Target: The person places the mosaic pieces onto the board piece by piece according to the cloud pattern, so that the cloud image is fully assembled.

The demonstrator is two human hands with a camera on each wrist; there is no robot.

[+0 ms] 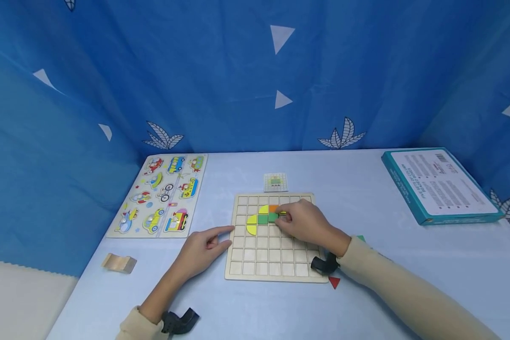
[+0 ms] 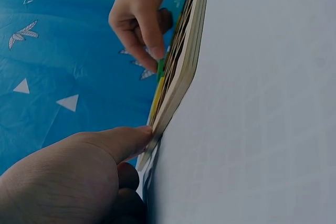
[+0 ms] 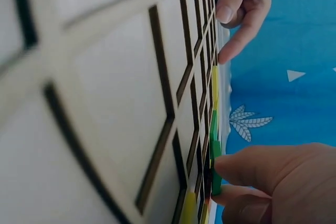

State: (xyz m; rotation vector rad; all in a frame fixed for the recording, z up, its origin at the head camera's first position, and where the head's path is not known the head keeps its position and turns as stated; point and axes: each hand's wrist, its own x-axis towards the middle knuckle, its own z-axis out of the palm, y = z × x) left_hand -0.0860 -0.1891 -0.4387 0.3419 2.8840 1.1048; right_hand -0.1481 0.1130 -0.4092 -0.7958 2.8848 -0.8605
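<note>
A wooden grid board (image 1: 276, 264) lies flat on the pale blue table (image 1: 408, 245), and both hands work at it. The right hand (image 1: 303, 222) reaches over the board's upper middle rows, its fingertips pinching a green square piece (image 1: 273, 216) that sits in a cell; the right wrist view shows thumb and finger closed on that green piece's edge (image 3: 216, 167). Just left of it lie another green square (image 1: 262, 219), a yellow half-circle piece (image 1: 251, 224) and a yellow quarter-round (image 1: 263, 209), with an orange piece (image 1: 274, 208) above, partly hidden by the fingers. The left hand (image 1: 204, 248) rests on the table beside the board, holding nothing, its extended forefinger touching the board's left edge about level with the yellow half-circle. A small pattern card (image 1: 276, 182) lies just beyond the board's far edge, a red triangle (image 1: 334, 282) near its front right corner, well apart from both hands.
</note>
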